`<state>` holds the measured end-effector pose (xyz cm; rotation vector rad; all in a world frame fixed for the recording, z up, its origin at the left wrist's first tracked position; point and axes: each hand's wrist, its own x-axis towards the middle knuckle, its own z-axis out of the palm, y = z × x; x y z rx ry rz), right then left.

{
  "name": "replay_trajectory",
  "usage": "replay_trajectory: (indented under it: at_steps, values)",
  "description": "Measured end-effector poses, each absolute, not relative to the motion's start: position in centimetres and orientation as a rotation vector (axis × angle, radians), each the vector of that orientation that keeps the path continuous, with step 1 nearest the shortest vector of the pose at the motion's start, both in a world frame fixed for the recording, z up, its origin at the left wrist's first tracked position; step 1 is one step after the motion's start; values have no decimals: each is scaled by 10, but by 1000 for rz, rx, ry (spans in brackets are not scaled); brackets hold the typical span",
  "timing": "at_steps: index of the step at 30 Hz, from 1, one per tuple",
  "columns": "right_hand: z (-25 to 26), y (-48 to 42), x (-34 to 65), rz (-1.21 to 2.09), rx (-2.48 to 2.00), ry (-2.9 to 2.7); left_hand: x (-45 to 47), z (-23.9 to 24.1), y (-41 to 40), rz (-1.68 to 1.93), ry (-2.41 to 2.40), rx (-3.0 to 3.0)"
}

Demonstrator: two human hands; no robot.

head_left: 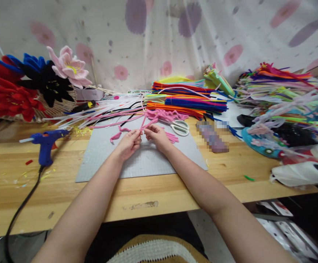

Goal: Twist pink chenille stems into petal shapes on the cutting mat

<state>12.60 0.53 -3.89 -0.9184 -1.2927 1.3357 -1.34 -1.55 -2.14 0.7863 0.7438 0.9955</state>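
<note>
Over the grey cutting mat (98,160), my left hand (130,143) and my right hand (156,137) meet with fingertips close together. Both are closed in a pinch on a pink pipe cleaner (143,120), whose stem rises from between the fingers. The exact grip at the fingertips is too small to make out. Bent pink pipe-cleaner pieces (116,136) lie left of my hands. Short cut pink pieces (172,136) lie just right of my right hand, and wavy pink ones (167,115) lie behind it. Scissors with white handles (180,128) rest beside these.
A blue glue gun (46,144) stands on the left, its cord running off the table's front edge. Pipe-cleaner flowers (68,67) fill the back left. Bundles of coloured pipe cleaners (194,102) lie along the back. A blurred-out item (214,137) and wrapped materials (298,171) sit right.
</note>
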Motion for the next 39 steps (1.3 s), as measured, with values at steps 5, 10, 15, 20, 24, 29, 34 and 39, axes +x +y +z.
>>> replay_trajectory:
  at_steps: [5, 10, 15, 20, 24, 29, 34, 39]
  values:
    - [-38, 0, 122, 1090, -973, -1432, -11, -23, -16, 1061, 876, 874]
    - [-34, -8, 124, 568, -987, -1774, -11, -22, -16, 1087, 954, 860]
    - [-35, -4, 130, 247, -963, -2039, -14, -23, -15, 1020, 921, 814]
    - [-35, 2, 132, 236, -963, -2150, -19, -20, -13, 861, 771, 696]
    - [-34, 4, 136, 285, -950, -2098, -21, -17, -15, 815, 782, 735]
    - [-31, 4, 141, 333, -990, -2063, -22, -17, -17, 793, 801, 775]
    - [-25, 3, 141, 329, -966, -2090, -22, -19, -15, 783, 729, 781]
    - [-19, 6, 142, 265, -1012, -2230, -23, -22, -14, 859, 890, 883]
